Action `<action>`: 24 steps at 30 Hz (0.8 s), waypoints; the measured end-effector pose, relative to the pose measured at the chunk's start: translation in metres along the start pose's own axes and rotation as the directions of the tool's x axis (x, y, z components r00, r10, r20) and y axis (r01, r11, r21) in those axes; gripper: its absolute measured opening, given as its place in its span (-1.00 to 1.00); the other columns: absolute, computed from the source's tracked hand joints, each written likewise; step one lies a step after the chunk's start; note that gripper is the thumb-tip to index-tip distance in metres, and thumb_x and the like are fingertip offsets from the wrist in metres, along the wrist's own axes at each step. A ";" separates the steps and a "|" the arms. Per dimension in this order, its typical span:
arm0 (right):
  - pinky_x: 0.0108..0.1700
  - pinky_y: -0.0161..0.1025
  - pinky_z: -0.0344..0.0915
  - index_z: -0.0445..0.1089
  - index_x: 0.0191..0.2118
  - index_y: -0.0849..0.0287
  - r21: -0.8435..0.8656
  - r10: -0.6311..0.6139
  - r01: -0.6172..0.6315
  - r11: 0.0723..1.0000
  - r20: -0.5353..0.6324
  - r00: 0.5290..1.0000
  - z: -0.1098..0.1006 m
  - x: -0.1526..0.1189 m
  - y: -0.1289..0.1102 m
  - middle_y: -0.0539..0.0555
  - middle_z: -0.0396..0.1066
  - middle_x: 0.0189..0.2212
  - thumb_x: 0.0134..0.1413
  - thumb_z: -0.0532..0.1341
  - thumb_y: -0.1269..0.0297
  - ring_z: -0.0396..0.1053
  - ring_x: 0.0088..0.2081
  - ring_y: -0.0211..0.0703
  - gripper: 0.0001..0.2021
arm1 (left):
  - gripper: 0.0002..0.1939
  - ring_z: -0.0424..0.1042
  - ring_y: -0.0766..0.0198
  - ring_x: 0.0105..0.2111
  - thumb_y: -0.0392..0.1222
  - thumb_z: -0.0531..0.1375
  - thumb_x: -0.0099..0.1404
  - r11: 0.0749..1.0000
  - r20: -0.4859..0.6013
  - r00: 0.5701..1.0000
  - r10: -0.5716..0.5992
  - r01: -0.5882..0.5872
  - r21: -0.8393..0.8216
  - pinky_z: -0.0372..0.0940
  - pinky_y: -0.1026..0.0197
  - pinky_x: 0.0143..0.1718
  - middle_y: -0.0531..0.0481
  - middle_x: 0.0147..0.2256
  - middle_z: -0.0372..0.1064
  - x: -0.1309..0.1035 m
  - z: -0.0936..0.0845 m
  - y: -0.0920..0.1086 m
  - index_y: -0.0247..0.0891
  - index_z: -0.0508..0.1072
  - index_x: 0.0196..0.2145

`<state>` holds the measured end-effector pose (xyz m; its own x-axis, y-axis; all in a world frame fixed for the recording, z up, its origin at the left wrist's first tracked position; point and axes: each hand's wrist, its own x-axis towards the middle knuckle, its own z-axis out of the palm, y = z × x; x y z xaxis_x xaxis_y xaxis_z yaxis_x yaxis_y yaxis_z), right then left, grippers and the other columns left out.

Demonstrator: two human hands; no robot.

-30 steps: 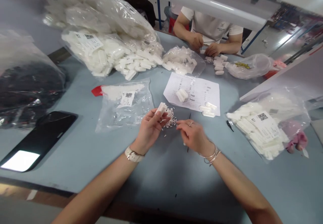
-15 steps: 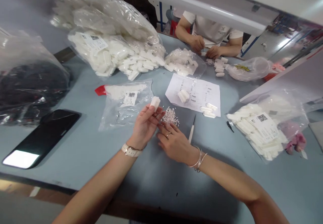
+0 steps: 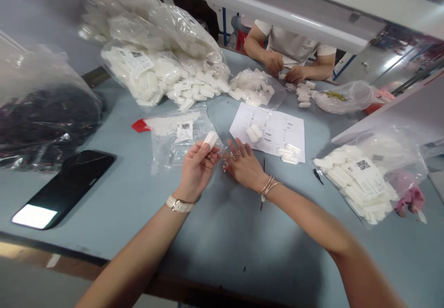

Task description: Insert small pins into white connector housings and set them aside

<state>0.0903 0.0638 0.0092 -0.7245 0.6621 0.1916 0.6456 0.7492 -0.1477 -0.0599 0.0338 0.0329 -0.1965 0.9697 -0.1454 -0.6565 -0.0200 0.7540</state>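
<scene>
Since half a second ago, my right grip has gone from the near edge of the small white bits to a place over them, palm down, fingers spread. It covers most of the pile, with a few bits showing at the fingertips; whether I have picked any up, I cannot tell. My left grip has drifted slightly towards the clear bag, its fingers closed round a white piece that I hold tilted up between thumb and fingers, just left of my right fingertips and in front of the bag's right side.

Under my right wrist, by the bracelets, a thin tool lies on the tabletop; only its ends show, the middle being hidden. Beyond my right hand is a printed sheet, with a small group of white pieces near its middle and another group at its near right corner. A filled bag sits well to the right, and a black phone-like slab to the left. Across from me, a co-worker's hands are at similar white pieces.
</scene>
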 end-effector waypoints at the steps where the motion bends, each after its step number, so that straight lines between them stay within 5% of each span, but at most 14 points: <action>1: 0.17 0.26 -0.01 0.30 0.06 0.22 0.018 0.012 -0.012 1.000 -0.007 1.000 -0.002 0.003 0.004 0.30 -0.01 0.26 0.20 0.09 0.25 -0.16 0.29 0.29 -0.66 | -0.89 0.34 0.42 -0.59 -0.22 0.27 0.11 1.000 0.004 1.000 -0.005 0.005 0.002 0.39 0.32 -0.38 0.08 -0.52 0.44 0.000 -0.001 0.000 -0.22 0.40 -0.51; 6: 0.16 0.00 0.15 0.44 -0.14 0.14 0.266 0.180 -0.133 0.955 -0.162 0.970 -0.012 0.005 0.027 0.15 0.30 0.10 0.22 0.06 0.31 0.13 0.19 0.01 -0.77 | -0.89 0.35 0.44 -0.59 -0.21 0.27 0.12 1.000 0.020 1.000 0.000 0.000 0.007 0.39 0.34 -0.40 0.09 -0.52 0.44 0.001 -0.002 -0.001 -0.24 0.40 -0.48; 9: -0.07 -0.18 0.32 0.47 -0.25 0.13 0.495 0.352 -0.199 0.846 -0.238 0.905 -0.019 -0.006 0.038 0.07 0.50 -0.22 0.22 0.07 0.23 0.42 -0.15 -0.12 -0.77 | -0.88 0.34 0.46 -0.59 -0.20 0.29 0.09 1.000 0.020 1.000 -0.024 0.024 0.005 0.37 0.37 -0.43 0.09 -0.52 0.44 0.002 -0.003 -0.002 -0.24 0.40 -0.47; 12: -0.39 -0.29 0.29 0.45 -0.44 0.16 0.567 0.506 -0.339 0.751 -0.164 0.847 -0.025 -0.023 0.038 -0.04 0.39 -0.62 0.18 0.11 0.13 0.34 -0.52 -0.23 -0.71 | -0.83 0.34 0.46 -0.57 -0.17 0.31 0.08 0.999 0.016 0.999 -0.052 0.052 0.018 0.37 0.39 -0.43 0.08 -0.53 0.43 0.002 -0.003 -0.004 -0.26 0.39 -0.49; 17: -0.28 -0.27 0.28 0.46 -0.23 0.17 0.455 0.420 -0.333 0.826 -0.101 0.902 -0.024 -0.047 0.025 0.04 0.43 -0.40 0.09 0.18 0.36 0.36 -0.37 -0.20 -0.86 | -0.82 0.31 0.46 -0.57 -0.16 0.31 0.07 0.997 0.006 0.998 -0.057 0.057 0.043 0.35 0.39 -0.46 0.08 -0.56 0.40 0.001 -0.003 -0.006 -0.27 0.40 -0.50; 24: -0.12 -0.16 0.24 0.51 -0.21 0.13 0.223 0.299 -0.268 0.937 -0.116 0.947 -0.014 -0.059 0.022 0.12 0.37 -0.32 0.15 0.15 0.32 0.27 -0.25 -0.12 -0.81 | -0.80 0.23 0.48 -0.61 -0.13 0.33 0.04 0.990 0.003 0.999 -0.043 0.042 0.135 0.29 0.40 -0.51 0.06 -0.55 0.40 -0.001 -0.003 -0.010 -0.29 0.42 -0.47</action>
<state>0.1509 0.0407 0.0082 -0.4652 0.8491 0.2503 0.7458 0.5283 -0.4058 -0.0550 0.0325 0.0239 -0.1661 0.9704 -0.1755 -0.5598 0.0537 0.8269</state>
